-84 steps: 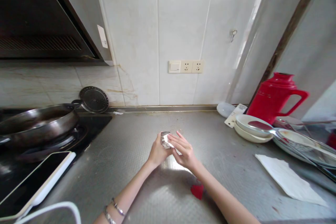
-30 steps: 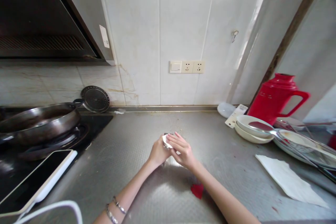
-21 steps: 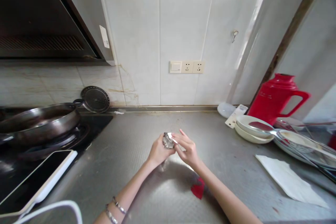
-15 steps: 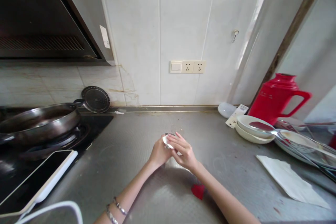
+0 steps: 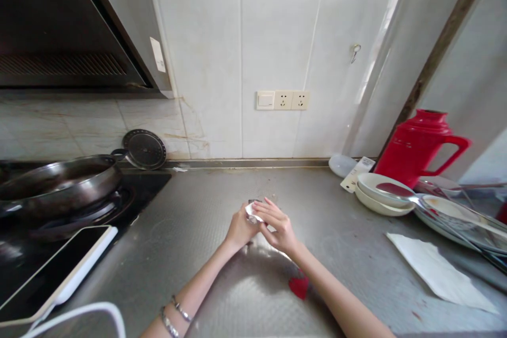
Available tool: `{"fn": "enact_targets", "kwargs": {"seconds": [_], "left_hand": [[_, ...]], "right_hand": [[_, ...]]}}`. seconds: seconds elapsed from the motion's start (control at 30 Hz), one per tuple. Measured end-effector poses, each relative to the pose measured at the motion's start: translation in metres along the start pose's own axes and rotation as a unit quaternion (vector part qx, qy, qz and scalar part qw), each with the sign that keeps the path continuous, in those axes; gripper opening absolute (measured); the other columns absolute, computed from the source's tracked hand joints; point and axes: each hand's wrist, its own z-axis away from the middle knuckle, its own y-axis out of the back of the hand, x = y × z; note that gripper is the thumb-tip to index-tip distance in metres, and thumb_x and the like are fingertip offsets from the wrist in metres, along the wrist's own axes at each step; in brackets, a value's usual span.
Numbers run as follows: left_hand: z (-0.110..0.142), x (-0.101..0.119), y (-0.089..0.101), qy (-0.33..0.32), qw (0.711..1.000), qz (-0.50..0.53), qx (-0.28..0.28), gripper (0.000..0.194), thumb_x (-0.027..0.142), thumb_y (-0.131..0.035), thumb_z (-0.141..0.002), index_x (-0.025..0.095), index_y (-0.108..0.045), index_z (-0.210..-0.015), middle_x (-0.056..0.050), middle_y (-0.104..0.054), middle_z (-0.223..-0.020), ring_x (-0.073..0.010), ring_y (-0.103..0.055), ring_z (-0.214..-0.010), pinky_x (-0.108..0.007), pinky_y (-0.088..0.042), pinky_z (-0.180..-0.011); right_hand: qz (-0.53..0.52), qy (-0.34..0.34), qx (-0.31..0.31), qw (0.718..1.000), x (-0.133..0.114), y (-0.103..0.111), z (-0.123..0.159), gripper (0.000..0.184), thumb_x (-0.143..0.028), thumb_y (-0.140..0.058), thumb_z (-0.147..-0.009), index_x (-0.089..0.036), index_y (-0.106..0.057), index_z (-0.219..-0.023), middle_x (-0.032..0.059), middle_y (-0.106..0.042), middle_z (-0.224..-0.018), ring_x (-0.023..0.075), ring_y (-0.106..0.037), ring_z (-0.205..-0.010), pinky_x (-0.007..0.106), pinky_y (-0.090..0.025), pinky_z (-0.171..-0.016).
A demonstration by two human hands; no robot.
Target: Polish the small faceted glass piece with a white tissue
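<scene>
My two hands meet over the middle of the steel counter. My left hand, fingers curled closed, grips a small item with a shiny silvery part; most of it is hidden, so its kind cannot be told. A piece of white tissue covers its top. My right hand lies over the tissue, its fingers bent together and pressing it against the item. Below my right forearm a small red piece, of cloth or paper, lies on the counter.
Left are a metal pan on the black stove and a phone with a white cable. Right stand a red thermos, stacked white bowls and plates with utensils. A folded white napkin lies nearer.
My right fingers have shifted slightly over the tissue, and more of the silvery part shows beneath it. The items around my hands stay in place.
</scene>
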Motion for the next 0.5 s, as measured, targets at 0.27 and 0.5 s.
{"fn": "enact_targets", "kwargs": {"seconds": [0.27, 0.5], "left_hand": [[-0.0015, 0.0047, 0.0070, 0.011, 0.999, 0.037, 0.022, 0.044, 0.036, -0.073, -0.064, 0.017, -0.057, -0.100, -0.003, -0.070, -0.084, -0.0166, -0.065, -0.072, -0.023, -0.047, -0.062], [0.0004, 0.0061, 0.0067, -0.007, 0.999, 0.032, 0.033, 0.047, 0.038, -0.073, -0.064, 0.018, -0.057, -0.104, -0.004, -0.071, -0.088, -0.0179, -0.066, -0.077, -0.024, -0.047, -0.065]], "right_hand": [[0.012, -0.014, 0.036, 0.999, 0.0043, 0.0083, -0.0006, 0.034, -0.013, -0.052, -0.083, -0.026, -0.065, -0.112, 0.0066, -0.071, -0.106, 0.0228, -0.065, -0.104, 0.051, -0.042, -0.101], [0.000, -0.080, 0.046, 0.996, 0.0057, 0.0069, -0.0018, 0.031, -0.017, -0.051, -0.087, -0.027, -0.065, -0.112, 0.0059, -0.071, -0.106, 0.0224, -0.066, -0.102, 0.049, -0.045, -0.098]]}}
